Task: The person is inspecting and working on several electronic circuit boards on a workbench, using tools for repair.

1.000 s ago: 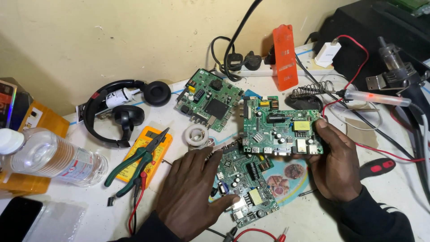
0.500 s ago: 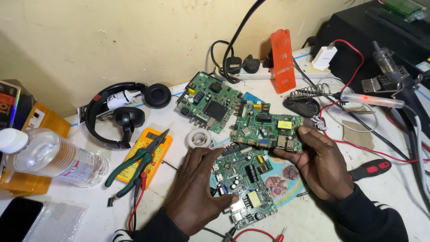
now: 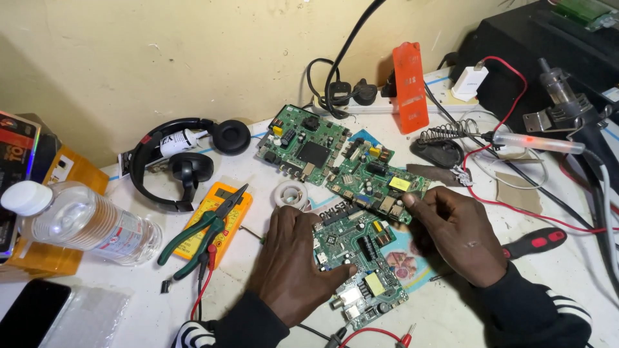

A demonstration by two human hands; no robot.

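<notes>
Three green circuit boards lie on the white table. My left hand (image 3: 290, 264) rests flat on the nearest board (image 3: 361, 258), its thumb across the board's lower middle. My right hand (image 3: 454, 232) pinches the right edge of the middle board (image 3: 374, 180), which sits low over the table and overlaps the nearest board's top. The third board (image 3: 303, 145) lies untouched behind them, towards the wall.
Green-handled pliers (image 3: 203, 232) lie on a yellow multimeter (image 3: 216, 216) at left. Also there: black headphones (image 3: 180, 158), a water bottle (image 3: 84, 222), a solder roll (image 3: 288, 193), an orange stand (image 3: 411, 87), a soldering iron (image 3: 538, 142), a red-and-black screwdriver (image 3: 532, 241) and several cables.
My right hand has lowered the middle board from a raised, tilted hold down towards the table, a little to the left. The left hand has stayed on the nearest board.
</notes>
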